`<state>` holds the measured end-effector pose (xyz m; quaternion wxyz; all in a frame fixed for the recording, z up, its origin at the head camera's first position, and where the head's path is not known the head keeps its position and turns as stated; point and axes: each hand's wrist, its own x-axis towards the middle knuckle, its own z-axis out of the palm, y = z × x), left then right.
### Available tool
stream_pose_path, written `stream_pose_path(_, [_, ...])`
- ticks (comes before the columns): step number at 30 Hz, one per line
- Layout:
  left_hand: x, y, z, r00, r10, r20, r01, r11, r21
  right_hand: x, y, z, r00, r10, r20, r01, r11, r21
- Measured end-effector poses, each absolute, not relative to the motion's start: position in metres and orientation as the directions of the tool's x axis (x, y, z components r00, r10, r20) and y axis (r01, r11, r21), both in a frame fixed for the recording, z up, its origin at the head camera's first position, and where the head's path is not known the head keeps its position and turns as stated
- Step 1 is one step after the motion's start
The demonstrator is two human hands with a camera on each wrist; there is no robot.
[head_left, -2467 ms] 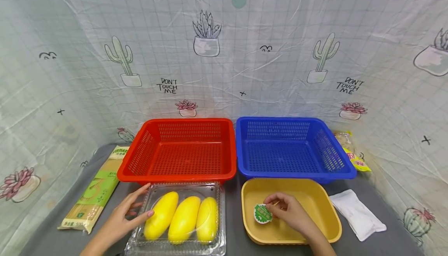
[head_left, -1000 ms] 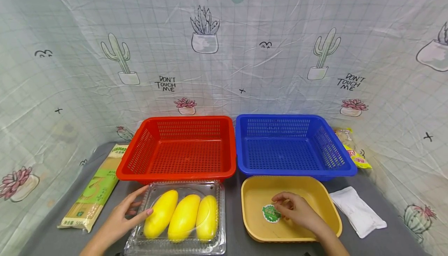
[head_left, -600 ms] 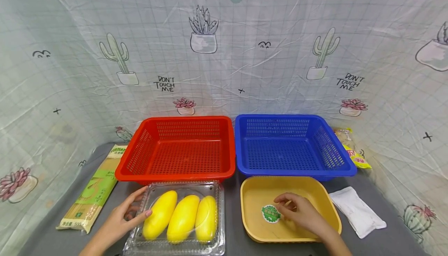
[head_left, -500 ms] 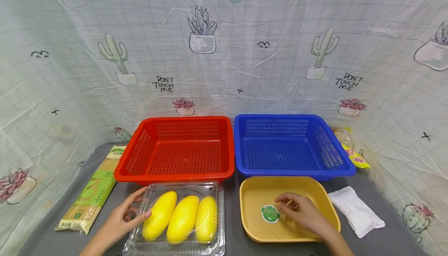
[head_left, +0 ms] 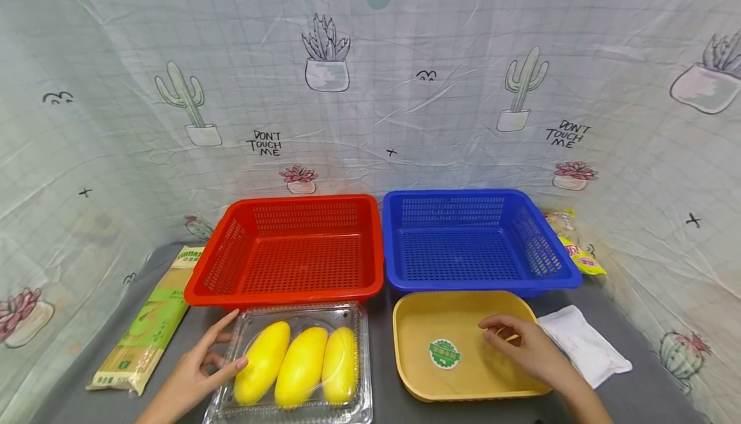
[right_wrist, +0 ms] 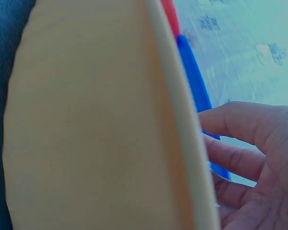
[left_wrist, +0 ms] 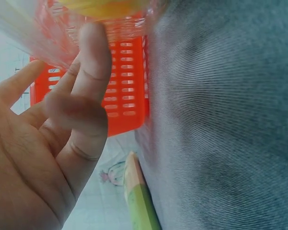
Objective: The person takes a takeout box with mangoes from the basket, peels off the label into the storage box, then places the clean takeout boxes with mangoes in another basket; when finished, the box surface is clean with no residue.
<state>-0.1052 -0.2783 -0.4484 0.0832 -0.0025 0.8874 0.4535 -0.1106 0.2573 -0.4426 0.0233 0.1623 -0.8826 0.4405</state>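
A round green-and-white disc [head_left: 444,354] with a scalloped green print is carried on the floor of the yellow plastic tray [head_left: 428,314], in the tray's left half and a little toward its front edge. It is set to the left of the right hand [head_left: 523,347], a clear gap being left between the two. That hand is held over the tray's right side; its fingers are loosely bent, apart from the thumb, and nothing is gripped in them. By the left hand [head_left: 199,366] the left edge of the clear plastic box [head_left: 301,313] is bordered, the forefinger being stretched toward its back-left corner and the thumb laid over the edge; its digits are spread and nothing is clamped, though how firmly the box is touched cannot be told.

In the box three smooth, yellow, mango-shaped fruits [head_left: 301,366] are laid side by side, and glare is thrown by the ribbed, transparent lid. White lettering is printed across the disc, too small to be read.

Behind, toward the back edge of the grey cloth-covered bench [head_left: 379,347], a red perforated plastic basket [head_left: 307,260] and a blue perforated plastic basket [head_left: 457,253] are placed side by side. Along the bench's left edge a green-and-tan noodle packet [head_left: 145,327] is laid.
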Motion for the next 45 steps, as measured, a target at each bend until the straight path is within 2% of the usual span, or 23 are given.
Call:
stream_pose_path(7, [-0.102, -0.283, -0.455, -0.981, 0.064, -0.181, -0.116, 0.556, 0.823, -0.11, 0.271, -0.435, -0.959, -0.142, 0.244, -0.28, 0.6, -0.75])
stream_pose_path(19, [-0.098, -0.282, -0.46, -0.977, 0.09, -0.193, -0.118, 0.525, 0.843, -0.109, 0.312, -0.426, -0.977, -0.041, 0.208, -0.193, 0.579, -0.792])
stream_pose_path(28, [-0.09, -0.287, -0.471, -0.97, 0.078, -0.231, -0.178, 0.422, 0.889, -0.121, 0.332, -0.434, -0.957, 0.181, 0.228, -0.111, 0.498, -0.86])
stream_pose_path(36, [-0.082, -0.293, -0.481, -0.986, 0.16, -0.044, 0.007, 0.302, 0.953, -0.133, 0.35, -0.443, -0.964, 0.187, 0.19, -0.089, 0.445, -0.891])
stream_pose_path(45, [-0.09, -0.289, -0.471, -0.953, 0.29, -0.086, -0.003, 0.274, 0.962, -0.141, 0.372, -0.457, -0.958, 0.194, 0.213, -0.131, 0.367, -0.921])
